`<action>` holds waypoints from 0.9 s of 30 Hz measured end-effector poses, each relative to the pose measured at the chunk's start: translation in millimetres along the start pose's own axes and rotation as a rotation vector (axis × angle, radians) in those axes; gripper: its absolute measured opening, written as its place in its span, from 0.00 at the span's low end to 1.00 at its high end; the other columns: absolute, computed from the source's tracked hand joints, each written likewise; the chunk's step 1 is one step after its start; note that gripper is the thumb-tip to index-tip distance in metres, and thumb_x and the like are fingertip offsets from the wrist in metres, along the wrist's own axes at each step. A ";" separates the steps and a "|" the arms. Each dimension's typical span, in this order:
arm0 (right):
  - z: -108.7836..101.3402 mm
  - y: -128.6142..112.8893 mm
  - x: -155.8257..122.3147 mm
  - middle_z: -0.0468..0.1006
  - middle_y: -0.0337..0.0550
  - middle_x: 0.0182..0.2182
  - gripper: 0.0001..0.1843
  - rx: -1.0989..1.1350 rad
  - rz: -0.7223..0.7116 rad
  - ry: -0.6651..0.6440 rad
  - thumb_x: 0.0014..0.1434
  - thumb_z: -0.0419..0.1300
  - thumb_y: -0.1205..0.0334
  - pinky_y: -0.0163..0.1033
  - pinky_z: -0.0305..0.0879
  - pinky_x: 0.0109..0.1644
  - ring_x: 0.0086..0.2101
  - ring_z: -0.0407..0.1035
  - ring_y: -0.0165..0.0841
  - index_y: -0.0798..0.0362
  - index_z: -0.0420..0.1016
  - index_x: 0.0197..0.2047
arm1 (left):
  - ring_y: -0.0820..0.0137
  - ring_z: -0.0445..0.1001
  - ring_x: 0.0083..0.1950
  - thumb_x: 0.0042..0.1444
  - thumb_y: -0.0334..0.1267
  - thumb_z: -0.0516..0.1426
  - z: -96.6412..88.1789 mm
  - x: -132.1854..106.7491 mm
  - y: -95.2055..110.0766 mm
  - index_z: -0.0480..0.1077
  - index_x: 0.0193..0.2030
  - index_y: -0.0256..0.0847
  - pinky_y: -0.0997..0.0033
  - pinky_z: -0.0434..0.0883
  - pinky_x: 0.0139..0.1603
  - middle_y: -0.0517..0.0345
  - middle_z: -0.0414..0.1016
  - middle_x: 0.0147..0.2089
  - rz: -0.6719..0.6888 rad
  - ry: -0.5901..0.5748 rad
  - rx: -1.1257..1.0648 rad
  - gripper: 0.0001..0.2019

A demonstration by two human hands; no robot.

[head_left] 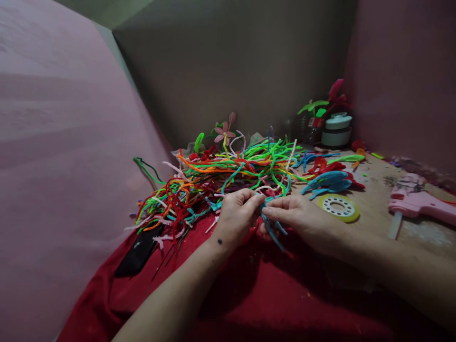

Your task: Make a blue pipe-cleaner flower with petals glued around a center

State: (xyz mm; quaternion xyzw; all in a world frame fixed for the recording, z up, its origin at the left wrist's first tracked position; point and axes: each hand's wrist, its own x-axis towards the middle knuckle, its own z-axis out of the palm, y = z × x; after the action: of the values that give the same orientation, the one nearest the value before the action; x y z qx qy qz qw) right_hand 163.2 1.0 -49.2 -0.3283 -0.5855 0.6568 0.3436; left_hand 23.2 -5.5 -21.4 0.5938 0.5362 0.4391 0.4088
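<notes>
While the left hand [238, 210] and right hand [292, 212] pinch the blue pipe cleaner [273, 232] between their fingertips above the red cloth [285, 299], its loose ends hang free; shaping appears unfinished. Blue looped pieces [328, 180] on the bench [375, 183] look complete; the multicoloured pile [263, 160] appears largely unworked.

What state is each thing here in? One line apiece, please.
Left hand, pinching blue stem
Right hand, pinching blue stem
Blue stem, bent, ends hanging
Stem pile, heaped, tangled
Blue petals, looped
Reel, lying flat
Glue gun, lying down; power unclear
Pot, apparently lidded
Red cloth, creased
Black slab, partly covered
</notes>
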 end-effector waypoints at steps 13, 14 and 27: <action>-1.7 -0.2 5.0 0.76 0.41 0.21 0.12 0.194 -0.048 0.167 0.44 0.66 0.55 0.36 0.63 0.30 0.22 0.67 0.28 0.56 0.76 0.24 | 0.83 0.56 0.13 0.50 0.38 0.58 2.4 -0.4 3.1 0.67 0.30 0.35 0.82 0.51 0.13 0.67 0.65 0.18 -0.079 -0.074 -0.210 0.07; -2.7 0.2 6.1 0.75 0.39 0.21 0.11 0.229 -0.070 0.193 0.43 0.66 0.56 0.35 0.62 0.29 0.21 0.66 0.27 0.56 0.76 0.25 | 0.84 0.56 0.12 0.50 0.39 0.58 1.5 0.8 0.6 0.66 0.31 0.36 0.82 0.51 0.12 0.68 0.64 0.18 -0.105 -0.106 -0.268 0.08; -6.7 3.8 11.7 0.73 0.38 0.19 0.11 0.454 -0.079 0.218 0.40 0.69 0.60 0.34 0.59 0.26 0.19 0.65 0.26 0.57 0.74 0.24 | 0.83 0.55 0.11 0.50 0.41 0.59 3.8 5.9 -18.8 0.67 0.27 0.35 0.82 0.51 0.11 0.65 0.64 0.14 -0.171 -0.332 -0.307 0.11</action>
State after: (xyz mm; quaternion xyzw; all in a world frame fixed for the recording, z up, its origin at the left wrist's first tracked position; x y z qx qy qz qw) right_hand 162.1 14.1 -54.0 -0.2887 -0.3950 0.7182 0.4948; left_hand 21.8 2.0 -39.9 0.5412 0.4372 0.3755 0.6124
